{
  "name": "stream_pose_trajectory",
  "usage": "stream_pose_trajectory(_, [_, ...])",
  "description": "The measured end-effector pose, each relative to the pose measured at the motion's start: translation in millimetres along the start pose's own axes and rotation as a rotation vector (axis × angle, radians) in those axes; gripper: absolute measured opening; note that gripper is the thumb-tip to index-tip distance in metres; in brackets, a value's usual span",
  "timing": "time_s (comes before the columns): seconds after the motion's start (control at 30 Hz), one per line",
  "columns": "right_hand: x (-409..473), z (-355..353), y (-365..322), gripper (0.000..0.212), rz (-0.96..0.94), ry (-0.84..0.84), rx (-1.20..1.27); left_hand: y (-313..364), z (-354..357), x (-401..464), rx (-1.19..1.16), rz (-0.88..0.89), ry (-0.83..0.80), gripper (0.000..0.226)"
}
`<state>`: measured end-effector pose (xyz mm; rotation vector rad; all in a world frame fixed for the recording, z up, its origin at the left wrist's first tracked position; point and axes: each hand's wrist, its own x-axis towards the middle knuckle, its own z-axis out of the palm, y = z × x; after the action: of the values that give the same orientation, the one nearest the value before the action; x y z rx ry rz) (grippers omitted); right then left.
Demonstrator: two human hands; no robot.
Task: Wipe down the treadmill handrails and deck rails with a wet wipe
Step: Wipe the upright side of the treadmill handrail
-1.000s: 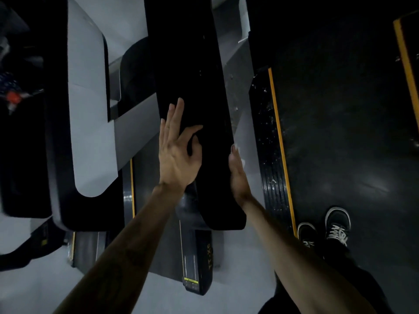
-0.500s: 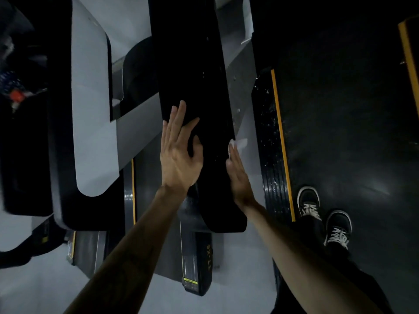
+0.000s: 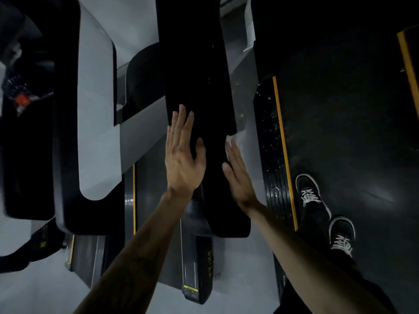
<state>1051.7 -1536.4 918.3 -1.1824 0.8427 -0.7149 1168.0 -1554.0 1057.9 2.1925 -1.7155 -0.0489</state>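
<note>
Mid-wipe on the long black padded handrail (image 3: pixel 195 87) at centre frame. Right hand (image 3: pixel 238 175), fingers straight and together, pressing white wet wipe (image 3: pixel 233 138) against its right edge; left hand (image 3: pixel 183 159) flat, fingers slightly apart, steadying the top (deck rails seemingly pending). Next: slide wipe along the edge.

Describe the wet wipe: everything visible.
The wet wipe is white, thin and crumpled, mostly hidden. Only a bunched edge shows beyond the fingertips of the right hand, whose straight fingers press it flat against the right side of the black handrail. Its full size and wetness cannot be told. The left hand does not touch it.
</note>
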Motion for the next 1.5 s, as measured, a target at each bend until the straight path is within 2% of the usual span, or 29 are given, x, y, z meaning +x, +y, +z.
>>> stream_pose_trajectory(0.13, [41,-9,-15,0.058,0.203,0.020,0.140,-2,1,-1,-0.009,-0.010,0.005,0.057])
stream_pose_trajectory(0.2, [68,-10,-28,0.060,0.235,0.032,0.206,-2,1,0,-0.014,-0.014,0.004,0.057])
stream_pose_trajectory(0.3, [75,-4,-38,0.060,0.188,0.049,0.224,-1,0,1,-0.016,-0.015,0.004,0.058])
stream_pose_trajectory(0.47, [10,5,-17,0.057,0.000,0.037,0.040,-2,1,1,-0.017,-0.004,0.011,0.055])
stream_pose_trajectory(0.53, [-7,6,-2,0.055,-0.021,0.042,0.013,-4,1,0,-0.024,-0.004,0.018,0.052])
stream_pose_trajectory(0.7, [37,-3,-29,0.059,0.221,0.032,0.109,-5,3,0,-0.048,-0.014,0.032,0.048])
stream_pose_trajectory(0.83, [62,8,-61,0.059,0.089,0.047,0.152,-6,3,0,-0.057,-0.021,0.034,0.048])
stream_pose_trajectory(1.0, [0,11,-33,0.054,-0.088,0.017,0.001,-6,3,1,-0.068,-0.021,0.029,0.047])
stream_pose_trajectory(1.1, [-9,8,-18,0.054,0.055,0.036,0.051,-7,3,0,-0.070,-0.042,0.030,0.047])
stream_pose_trajectory(1.17, [14,6,-30,0.056,0.146,0.035,0.074,-6,3,0,-0.080,-0.065,0.033,0.047])
stream_pose_trajectory(1.23, [44,5,-52,0.057,0.155,0.064,0.132,-6,2,0,-0.095,-0.075,0.035,0.048])
stream_pose_trajectory(1.3, [64,9,-72,0.057,0.102,0.066,0.153,-6,2,0,-0.107,-0.079,0.033,0.048])
stream_pose_trajectory(1.37, [62,17,-83,0.057,0.009,0.013,0.066,-6,2,0,-0.112,-0.075,0.031,0.049])
stream_pose_trajectory(1.43, [43,20,-80,0.057,-0.116,-0.033,-0.031,-7,2,0,-0.112,-0.069,0.031,0.050])
stream_pose_trajectory(1.5, [18,19,-63,0.055,-0.155,-0.041,-0.067,-8,3,0,-0.111,-0.059,0.040,0.049])
